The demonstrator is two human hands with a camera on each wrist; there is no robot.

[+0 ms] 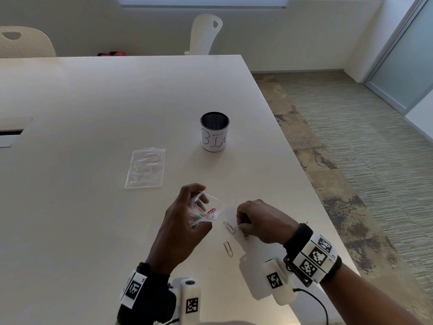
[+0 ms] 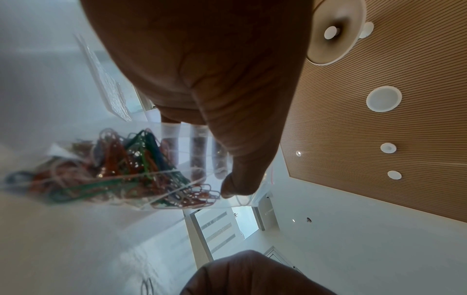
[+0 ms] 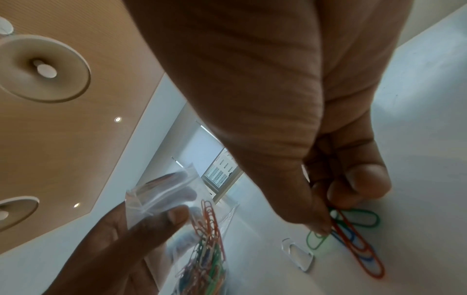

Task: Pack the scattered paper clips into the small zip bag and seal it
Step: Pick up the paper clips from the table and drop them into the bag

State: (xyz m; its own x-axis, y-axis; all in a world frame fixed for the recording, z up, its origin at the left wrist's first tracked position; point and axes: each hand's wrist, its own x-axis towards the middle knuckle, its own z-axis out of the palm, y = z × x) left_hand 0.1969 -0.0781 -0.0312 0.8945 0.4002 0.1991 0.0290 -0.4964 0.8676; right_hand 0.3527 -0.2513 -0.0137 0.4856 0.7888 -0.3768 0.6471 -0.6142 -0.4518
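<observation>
Coloured clips (image 3: 353, 239) under right hand (image 3: 290, 119), hidden overhead.

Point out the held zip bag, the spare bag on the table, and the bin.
held zip bag (image 1: 206, 208): head view, clear upper wall near its mouth.
spare bag (image 1: 145, 168): head view, middle of the flat plastic.
bin (image 1: 214, 138): head view, white labelled side.
</observation>
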